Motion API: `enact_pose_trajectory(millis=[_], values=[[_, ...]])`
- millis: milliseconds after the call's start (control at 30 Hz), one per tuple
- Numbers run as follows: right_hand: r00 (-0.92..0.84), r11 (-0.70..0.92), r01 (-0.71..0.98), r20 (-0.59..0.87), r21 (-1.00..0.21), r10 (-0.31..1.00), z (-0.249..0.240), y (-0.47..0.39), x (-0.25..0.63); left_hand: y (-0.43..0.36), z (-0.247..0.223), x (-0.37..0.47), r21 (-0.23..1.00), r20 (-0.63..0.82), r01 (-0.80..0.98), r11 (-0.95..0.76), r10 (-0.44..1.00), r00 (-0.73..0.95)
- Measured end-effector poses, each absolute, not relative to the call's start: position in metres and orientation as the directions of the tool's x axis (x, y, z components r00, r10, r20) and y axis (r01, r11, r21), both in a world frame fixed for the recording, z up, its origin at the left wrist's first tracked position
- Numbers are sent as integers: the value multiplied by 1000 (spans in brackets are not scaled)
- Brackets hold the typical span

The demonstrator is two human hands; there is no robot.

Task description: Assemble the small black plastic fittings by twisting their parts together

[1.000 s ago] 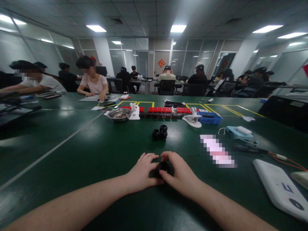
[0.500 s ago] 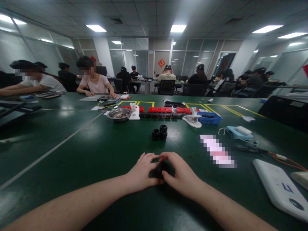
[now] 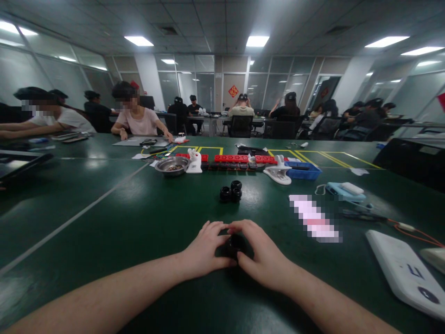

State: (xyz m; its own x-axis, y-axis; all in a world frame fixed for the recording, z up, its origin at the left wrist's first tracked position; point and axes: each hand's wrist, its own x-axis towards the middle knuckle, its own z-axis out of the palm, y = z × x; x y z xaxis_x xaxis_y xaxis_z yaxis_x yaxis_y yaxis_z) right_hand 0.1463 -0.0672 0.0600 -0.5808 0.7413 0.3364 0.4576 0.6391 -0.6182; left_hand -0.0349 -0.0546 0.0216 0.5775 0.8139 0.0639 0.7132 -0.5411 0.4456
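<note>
A black ring-shaped piece (image 3: 235, 245) stands on the green table (image 3: 153, 213) between my two hands. My left hand (image 3: 208, 248) curves round its left side, with the thumb low in front of it. From the right, my right hand (image 3: 259, 255) closes round the same piece, thumb on its near side. The fingertips of both hands meet behind it. Farther from me, several similar black pieces (image 3: 231, 192) sit in a small cluster.
Beyond the cluster are a metal bowl (image 3: 172, 166), a white clamp (image 3: 278, 171), red strips (image 3: 231, 158) and a blue tray (image 3: 304, 171). A white device (image 3: 405, 269) and cables lie at the right. People sit across the table and behind.
My right thumb has shifted slightly to the right on the black piece; my left hand is nearly unmoved. The person across the table has moved both hands.
</note>
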Motion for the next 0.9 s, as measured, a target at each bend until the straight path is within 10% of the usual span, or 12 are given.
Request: enact_pose_trajectory(millis=[900], values=[[-565,601,464,305,-651,766,56,-65,147,-53,16,-36,434,53,717,-545,811,583]])
